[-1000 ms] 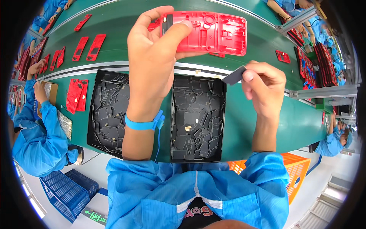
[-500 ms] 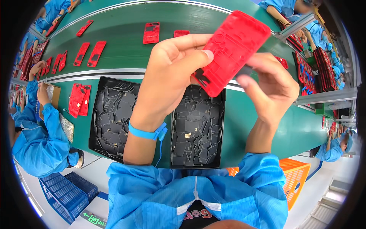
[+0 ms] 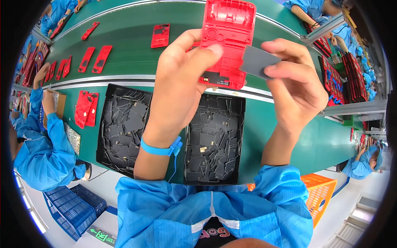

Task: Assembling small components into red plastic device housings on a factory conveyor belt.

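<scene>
My left hand (image 3: 173, 78) is closed on a red plastic phone housing (image 3: 233, 31), thumb on its moulded inner face, and holds it up over the bench. A dark strip with a small gold contact lies in the housing's lower end. Between the fingers and thumb of my right hand (image 3: 295, 78) is a thin dark grey rectangular sheet (image 3: 257, 62), its left edge close against the housing's right side; whether they touch I cannot tell. A blue wrist strap (image 3: 159, 149) with a cord circles my left wrist. Below are two black trays (image 3: 240, 140) (image 3: 103, 155) of loose grey sheets.
Several red housings (image 3: 102, 59) lie on the green conveyor (image 3: 132, 37) beyond. Two more red housings (image 3: 84, 109) rest left of the trays. Co-workers in blue sit at left and right. Metal posts (image 3: 355, 106) stand at right; an orange crate (image 3: 320, 194) is below the bench.
The red housing has moved up and left and turned more upright, its inner face now plainer. The grey sheet, mostly hidden before, now shows in my right hand. Housings on the conveyor have shifted slightly left.
</scene>
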Demonstrator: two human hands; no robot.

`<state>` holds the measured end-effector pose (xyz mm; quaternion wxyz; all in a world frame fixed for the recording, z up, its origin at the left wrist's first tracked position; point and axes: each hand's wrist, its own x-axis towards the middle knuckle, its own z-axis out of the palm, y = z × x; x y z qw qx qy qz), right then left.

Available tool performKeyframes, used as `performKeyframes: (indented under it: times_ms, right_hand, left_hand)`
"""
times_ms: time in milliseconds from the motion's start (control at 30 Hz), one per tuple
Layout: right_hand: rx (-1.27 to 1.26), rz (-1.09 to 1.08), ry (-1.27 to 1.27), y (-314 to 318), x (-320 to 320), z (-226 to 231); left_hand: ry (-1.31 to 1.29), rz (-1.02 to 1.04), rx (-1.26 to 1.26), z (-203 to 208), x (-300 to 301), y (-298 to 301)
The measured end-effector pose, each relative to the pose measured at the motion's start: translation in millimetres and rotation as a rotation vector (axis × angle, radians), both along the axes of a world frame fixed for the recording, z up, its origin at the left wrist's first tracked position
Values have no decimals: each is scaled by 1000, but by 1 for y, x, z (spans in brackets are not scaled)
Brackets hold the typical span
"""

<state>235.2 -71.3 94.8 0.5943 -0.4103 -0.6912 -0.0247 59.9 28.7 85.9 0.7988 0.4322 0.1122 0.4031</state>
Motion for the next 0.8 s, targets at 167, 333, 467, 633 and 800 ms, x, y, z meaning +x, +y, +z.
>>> performKeyframes:
  times_ms: [167, 333, 467, 633, 800]
  right_hand:
    - [-81, -80, -143, 6, -8, 0]
    - [-193, -73, 21, 4, -7, -3]
    - [-294, -121, 191, 0, -19, 1]
    - [-124, -83, -8, 1, -7, 3]
    - [-109, -79, 368, -6, -12, 1]
  left_hand:
    - [47, 97, 144, -8, 3, -2]
    - [160, 226, 341, 2, 0, -7]
    - [122, 208, 231, -3, 6, -10]
    - [-20, 116, 31, -2, 3, -5]
    - [-33, 193, 63, -8, 10, -5]
